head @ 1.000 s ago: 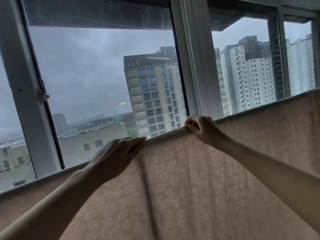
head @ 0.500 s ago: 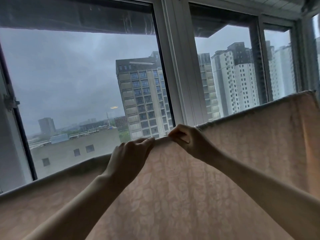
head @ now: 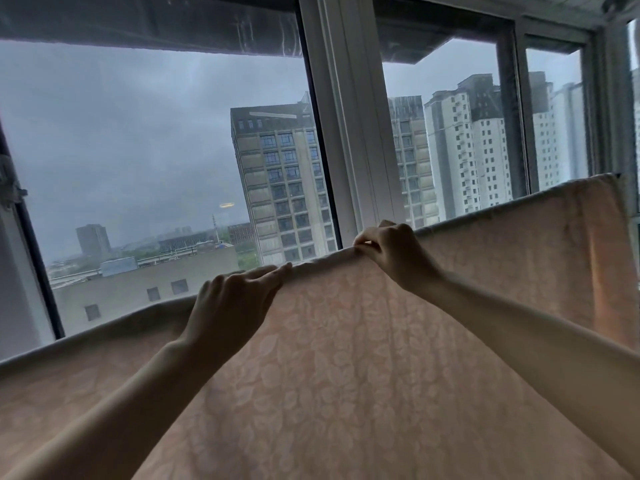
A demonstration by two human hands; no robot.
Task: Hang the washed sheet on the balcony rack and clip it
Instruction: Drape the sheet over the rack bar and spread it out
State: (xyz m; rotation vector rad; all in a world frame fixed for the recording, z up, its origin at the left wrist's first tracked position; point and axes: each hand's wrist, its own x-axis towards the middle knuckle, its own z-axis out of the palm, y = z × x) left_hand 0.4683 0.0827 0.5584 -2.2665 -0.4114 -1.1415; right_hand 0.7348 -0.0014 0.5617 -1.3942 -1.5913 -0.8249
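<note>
A pale pink sheet (head: 346,358) with a white leaf pattern hangs folded over a rail that it hides, filling the lower half of the view. Its top fold runs from lower left up to the right end (head: 602,181). My left hand (head: 232,306) lies on the top fold with its fingers stretched along it. Just to the right, my right hand (head: 391,251) pinches the fold between thumb and curled fingers. No clip is in sight.
Directly behind the sheet stand large windows with a white frame post (head: 349,116) in the middle. A dark frame edge (head: 34,258) is at the left. Tower blocks and grey sky lie outside.
The view has turned to the right, so the sheet's right end now shows. Both hands stay on the top fold, the left hand's fingers now closer to the right hand.
</note>
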